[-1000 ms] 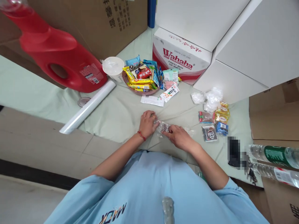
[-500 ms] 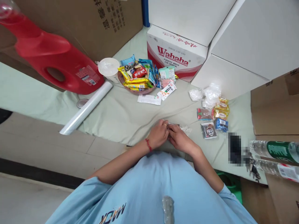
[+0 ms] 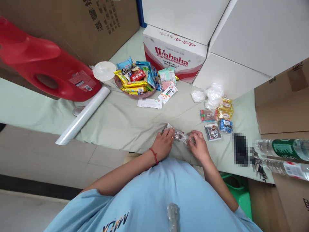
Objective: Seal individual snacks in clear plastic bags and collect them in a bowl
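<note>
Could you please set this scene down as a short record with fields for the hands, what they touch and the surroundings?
Left-hand grip: fingers over the wrapped packet
Right-hand grip: fingertips at its right end
Wrapping: clear, crinkled; dark contents not identifiable
Centre back: bowl heaped with snack packets, white tub beside it
Left side: red jug, white roll
Right side: yellow packets, blue packet, crumpled clear plastic
Back: Wahaha carton

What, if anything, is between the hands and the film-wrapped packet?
Nothing visible beyond the clear film itself: the left hand lies across the packet, and the right hand has its fingertips at the film's end.
</note>
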`<action>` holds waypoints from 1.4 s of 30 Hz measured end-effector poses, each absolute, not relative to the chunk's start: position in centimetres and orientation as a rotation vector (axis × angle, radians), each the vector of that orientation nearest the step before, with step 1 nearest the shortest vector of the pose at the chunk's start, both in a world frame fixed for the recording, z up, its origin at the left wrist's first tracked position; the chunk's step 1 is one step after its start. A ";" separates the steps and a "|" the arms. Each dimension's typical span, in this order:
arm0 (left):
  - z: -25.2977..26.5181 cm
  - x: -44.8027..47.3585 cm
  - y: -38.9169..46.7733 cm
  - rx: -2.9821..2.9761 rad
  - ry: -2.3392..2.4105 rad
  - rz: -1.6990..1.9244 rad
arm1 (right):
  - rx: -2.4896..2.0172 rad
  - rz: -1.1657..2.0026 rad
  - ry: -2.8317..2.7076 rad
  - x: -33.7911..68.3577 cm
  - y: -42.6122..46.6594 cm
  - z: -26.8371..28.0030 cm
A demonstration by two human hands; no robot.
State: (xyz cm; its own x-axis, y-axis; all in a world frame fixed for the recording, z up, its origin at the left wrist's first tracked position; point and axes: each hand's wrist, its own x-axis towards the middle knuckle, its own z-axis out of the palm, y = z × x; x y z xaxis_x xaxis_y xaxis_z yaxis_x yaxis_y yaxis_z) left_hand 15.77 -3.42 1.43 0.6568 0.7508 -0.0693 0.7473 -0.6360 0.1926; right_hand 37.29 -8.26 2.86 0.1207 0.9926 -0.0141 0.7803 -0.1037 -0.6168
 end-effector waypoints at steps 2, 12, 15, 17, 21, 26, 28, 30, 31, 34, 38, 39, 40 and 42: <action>1.2 15.6 -3.6 2.669 1.200 0.068 | -1.927 0.695 -1.581 36.8 -8.1 4.0; 1.3 14.7 -3.3 2.671 1.014 0.190 | -1.961 0.623 -1.897 29.6 0.0 4.2; 1.3 11.9 -3.3 2.613 0.919 0.301 | -1.959 0.567 -2.069 28.0 0.0 3.7; 0.8 9.2 -3.6 2.551 0.861 0.352 | -1.918 0.497 -2.193 27.3 -0.9 3.7; -0.9 4.2 -4.1 2.393 0.955 0.537 | -1.923 0.358 -2.314 26.0 -2.4 3.5; -2.1 3.7 -3.8 2.310 1.077 0.694 | -2.047 0.333 -2.290 25.0 -1.8 2.8; -2.1 4.7 -3.3 2.307 1.139 0.699 | -2.026 0.329 -2.297 25.1 -1.7 3.1; -2.0 5.6 -2.9 2.303 1.215 0.697 | -1.970 0.338 -2.259 26.2 -1.9 3.9; -1.9 5.9 -2.8 2.302 1.242 0.697 | -1.935 0.357 -2.213 27.2 -2.1 4.4; -2.0 6.1 -2.7 2.308 1.251 0.709 | -1.883 0.467 -1.958 32.3 -2.8 5.8; -2.1 6.1 -2.9 2.338 1.253 0.736 | -2.077 0.596 -1.649 41.2 -2.6 6.3; -2.1 6.1 -2.9 2.348 1.262 0.740 | -2.124 0.605 -1.639 43.0 -2.5 6.2; -2.1 6.2 -2.9 2.356 1.271 0.742 | -2.176 0.607 -1.650 44.5 -2.3 5.9; -2.2 6.3 -2.9 2.366 1.284 0.738 | -2.277 0.588 -1.709 46.2 -1.8 5.4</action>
